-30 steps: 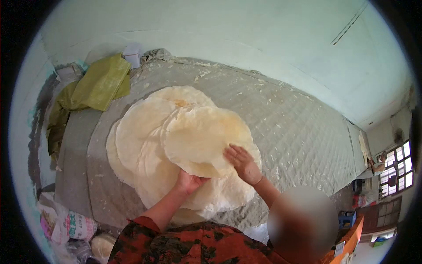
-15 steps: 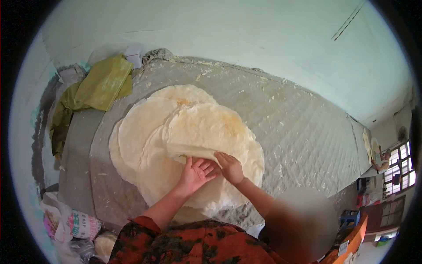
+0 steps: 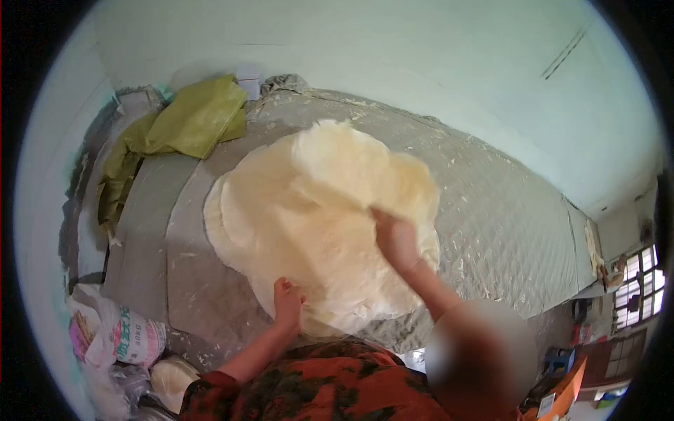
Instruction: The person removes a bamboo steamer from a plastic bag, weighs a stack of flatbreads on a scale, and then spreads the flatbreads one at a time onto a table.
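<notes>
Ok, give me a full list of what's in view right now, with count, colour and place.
lifted sheet: one, pale cream, thin and round, raised over the stack, blurred.
stack of round sheets: several overlapping, exact count unclear, pale cream, middle of the quilted cover.
quilted cover: one, grey, strewn with pale flakes, spread over the long surface.
green cloth: one, olive green, crumpled at the far left end.
printed sack: one, white with coloured print, lower left beside the surface.
wall: pale green, behind the surface.
window: one, barred, far right.
left hand: one, resting on the near edge of the stack.
right hand: one, blurred, raised with the lifted sheet; its grip cannot be made out.
</notes>
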The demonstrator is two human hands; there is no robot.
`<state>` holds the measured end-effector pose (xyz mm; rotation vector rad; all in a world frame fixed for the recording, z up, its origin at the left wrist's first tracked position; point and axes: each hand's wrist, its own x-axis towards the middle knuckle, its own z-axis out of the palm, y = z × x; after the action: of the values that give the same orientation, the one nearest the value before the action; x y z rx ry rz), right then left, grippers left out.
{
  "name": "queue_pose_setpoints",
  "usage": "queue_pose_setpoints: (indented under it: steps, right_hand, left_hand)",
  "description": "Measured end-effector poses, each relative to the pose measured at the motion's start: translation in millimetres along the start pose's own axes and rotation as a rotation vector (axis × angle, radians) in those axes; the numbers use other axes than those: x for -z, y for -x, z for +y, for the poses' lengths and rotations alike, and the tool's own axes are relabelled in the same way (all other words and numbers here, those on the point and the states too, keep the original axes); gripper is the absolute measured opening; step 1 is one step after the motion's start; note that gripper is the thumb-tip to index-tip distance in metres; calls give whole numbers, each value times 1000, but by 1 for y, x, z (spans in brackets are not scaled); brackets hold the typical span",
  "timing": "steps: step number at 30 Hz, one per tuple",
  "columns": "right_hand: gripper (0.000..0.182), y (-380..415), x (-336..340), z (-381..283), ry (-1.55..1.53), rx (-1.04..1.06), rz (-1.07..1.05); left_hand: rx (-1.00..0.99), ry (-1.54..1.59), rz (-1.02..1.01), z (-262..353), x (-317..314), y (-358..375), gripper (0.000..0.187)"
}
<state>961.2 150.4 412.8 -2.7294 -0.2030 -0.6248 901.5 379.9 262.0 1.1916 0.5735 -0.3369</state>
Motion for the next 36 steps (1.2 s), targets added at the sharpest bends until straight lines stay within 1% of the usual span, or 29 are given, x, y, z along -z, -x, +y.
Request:
queue_pose_setpoints:
  steps: [1,3,5,6,7,8,9,11,12,14,15,16,17,18,20,21,23,24,26,27,29,30,32,33,34,35,36]
  right_hand:
    - [32,27,-32,2,-14,-24,-79]
    - [30,70,-84,7,97,-74,-402]
    - [30,88,-105,3,170,-111,-581]
    - [24,84,-103,0,149,-131,-549]
    - [24,77,-100,1,153,-125,-545]
    - [22,67,-94,8,82,-183,-477]
    - [20,53,-84,12,14,-243,-405]
    - [21,18,-59,19,66,-286,-276]
    - [21,11,-45,9,71,-288,-281]
    - [22,2,-20,-13,72,-162,-269]
    - [25,15,-28,-23,126,-153,-266]
    - [28,35,-44,-29,116,-105,-262]
    - [30,59,-64,-31,18,-86,-223]
    - [31,76,-79,-39,63,-133,-335]
    - [23,99,-98,-55,-2,-159,-391]
    - [20,102,-103,-60,-33,-135,-350]
    - [23,105,-108,-61,-60,-151,-321]
    - [23,105,-107,-62,-64,-152,-319]
    - [22,104,-104,-64,-153,-187,-338]
    - [22,108,-109,-62,-152,-188,-335]
    - [32,120,-122,-55,-106,148,-173]
    - [32,117,-117,-60,-103,152,-175]
    - [35,116,-106,-73,-24,32,-30]
    - [32,115,-109,-62,-50,-169,-148]
    - [28,110,-116,-37,-77,-370,-263]
    - [20,97,-132,10,18,-269,-227]
    - [17,55,-98,12,215,-332,-377]
  left_hand:
    - [12,37,-42,-3,3,-4,55]
    - [16,17,-40,5,0,-2,55]
    - [103,51,-17,18,-3,2,54]
    - [96,58,-18,22,0,-2,54]
    - [162,104,-75,24,3,-8,45]
    - [232,145,-135,25,5,-14,36]
    - [232,143,-145,28,6,-20,36]
    - [355,116,-276,31,6,-32,15]
    - [362,119,-278,28,7,-38,15]
    - [295,39,-363,24,10,-49,10]
    - [297,43,-367,23,8,-47,10]
    - [241,106,-340,22,4,-43,8]
    - [183,170,-311,22,0,-38,6]
    - [179,177,-313,24,-1,-35,6]
    - [253,357,-467,32,-1,-29,5]
    - [248,368,-456,34,1,-29,5]
    - [276,321,-536,36,8,-27,9]
    - [280,350,-527,32,10,-30,15]
    - [277,360,-546,24,9,-38,16]
    - [273,377,-565,22,8,-39,17]
    - [275,347,-569,21,7,-41,18]
    - [278,319,-567,24,7,-39,18]
    - [249,329,-586,27,2,-35,17]
    - [222,330,-606,31,1,-32,16]
    - [224,329,-605,38,2,-30,16]
    - [116,285,-513,45,4,-28,17]
    - [18,233,-422,46,7,-24,17]
